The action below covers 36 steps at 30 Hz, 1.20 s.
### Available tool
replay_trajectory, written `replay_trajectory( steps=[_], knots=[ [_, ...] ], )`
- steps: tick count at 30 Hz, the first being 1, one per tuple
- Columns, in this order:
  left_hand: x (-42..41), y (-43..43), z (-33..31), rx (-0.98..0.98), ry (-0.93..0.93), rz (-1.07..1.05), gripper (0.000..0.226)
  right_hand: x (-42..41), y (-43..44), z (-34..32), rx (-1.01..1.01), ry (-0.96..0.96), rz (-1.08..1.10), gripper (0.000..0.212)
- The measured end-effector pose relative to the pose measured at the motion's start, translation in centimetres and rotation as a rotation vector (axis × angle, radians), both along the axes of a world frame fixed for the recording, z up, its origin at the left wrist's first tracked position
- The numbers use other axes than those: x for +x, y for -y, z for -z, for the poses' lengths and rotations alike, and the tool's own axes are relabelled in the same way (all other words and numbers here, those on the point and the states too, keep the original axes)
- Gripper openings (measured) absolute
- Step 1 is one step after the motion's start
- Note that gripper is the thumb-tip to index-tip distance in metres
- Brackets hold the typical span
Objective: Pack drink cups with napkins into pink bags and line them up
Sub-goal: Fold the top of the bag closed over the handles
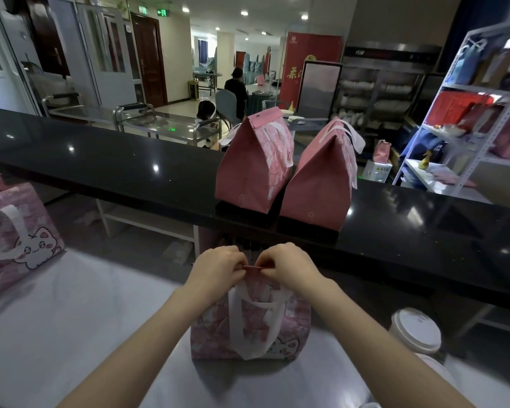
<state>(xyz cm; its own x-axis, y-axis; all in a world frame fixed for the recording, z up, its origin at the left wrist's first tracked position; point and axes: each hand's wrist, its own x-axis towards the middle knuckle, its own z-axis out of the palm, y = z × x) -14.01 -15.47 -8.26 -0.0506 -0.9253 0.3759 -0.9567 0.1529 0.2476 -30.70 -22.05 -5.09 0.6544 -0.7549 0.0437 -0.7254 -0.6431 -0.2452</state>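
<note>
A pink bag (289, 325) with a cat print and white handles stands on the white table (71, 319) right in front of me. My left hand (218, 267) and my right hand (286, 265) both pinch its folded top edge, fingertips nearly meeting. Its contents are hidden. Two closed pink bags stand side by side on the black counter (115, 163): one (253, 166) on the left, the other (318, 184) on the right. A white lidded drink cup (415, 331) stands at the right of the table.
A pile of flat pink cat-print bags (15, 234) lies at the table's left edge. Part of a second white cup (433, 369) shows below the first. A metal shelf rack (480, 119) with bags stands at the far right. People sit in the room behind the counter.
</note>
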Motion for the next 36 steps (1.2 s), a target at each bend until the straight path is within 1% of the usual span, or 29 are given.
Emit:
replay_trajectory(
  steps=[3,5,7,8,10,11,12,13,14,16,17,20,23,24,27,30,33,36],
  knots=[
    [-0.3,0.3,0.5,0.003,0.056,-0.024,0.019,0.2,-0.2,0.8,-0.078,0.024,0.007,0.020],
    [-0.5,0.4,0.5,0.002,0.074,-0.024,0.019,0.0,-0.1,1.3,-0.094,0.051,0.010,0.020],
    [-0.2,0.3,0.3,0.004,0.058,-0.006,0.018,-0.3,0.1,1.4,-0.061,0.073,0.014,0.016],
    [0.2,0.2,0.1,0.016,0.039,0.008,0.019,-0.7,0.4,1.4,-0.009,0.124,0.021,0.014],
    [1.3,-0.2,-0.4,0.065,-0.072,0.030,0.026,-2.0,1.1,0.9,0.140,0.291,0.044,0.014],
    [2.2,-0.5,-0.7,0.102,-0.179,0.028,0.032,-2.9,1.5,0.6,0.193,0.348,0.053,0.018],
    [3.2,-0.9,-0.8,0.144,-0.286,0.013,0.037,-4.1,1.9,0.2,0.218,0.359,0.056,0.023],
    [4.3,-1.3,-0.8,0.191,-0.350,-0.013,0.037,-5.2,2.4,-0.1,0.228,0.328,0.056,0.027],
    [5.4,-1.7,-0.7,0.229,-0.357,-0.041,0.033,-6.4,2.8,-0.4,0.235,0.273,0.052,0.031],
    [7.0,-2.5,-0.2,0.263,-0.325,-0.080,0.019,-7.9,3.0,-0.6,0.252,0.163,0.042,0.036],
    [7.4,-3.0,-0.1,0.257,-0.334,-0.090,0.014,-8.2,2.9,-0.5,0.253,0.143,0.042,0.034],
    [7.6,-3.9,0.2,0.187,-0.352,-0.113,0.016,-7.5,2.5,-0.1,0.164,0.183,0.058,0.021],
    [7.5,-4.9,0.4,0.101,-0.342,-0.180,0.006,-5.8,2.2,0.4,0.060,0.192,0.078,0.022],
    [7.6,-5.4,0.4,0.081,-0.334,-0.205,0.006,-5.1,2.2,0.6,0.045,0.197,0.076,0.024],
    [8.4,-7.3,0.7,0.023,-0.285,-0.285,0.007,-2.7,2.0,1.0,0.020,0.226,0.045,0.025],
    [9.6,-9.4,0.8,-0.016,-0.248,-0.375,0.007,0.2,1.7,1.6,0.024,0.316,0.023,0.026],
    [10.7,-11.6,1.0,-0.050,-0.270,-0.440,0.006,2.9,1.1,2.2,0.078,0.433,0.003,0.027],
    [11.0,-14.0,1.2,-0.098,-0.286,-0.520,0.008,4.5,0.6,2.8,0.075,0.501,-0.039,0.028]
  ],
)
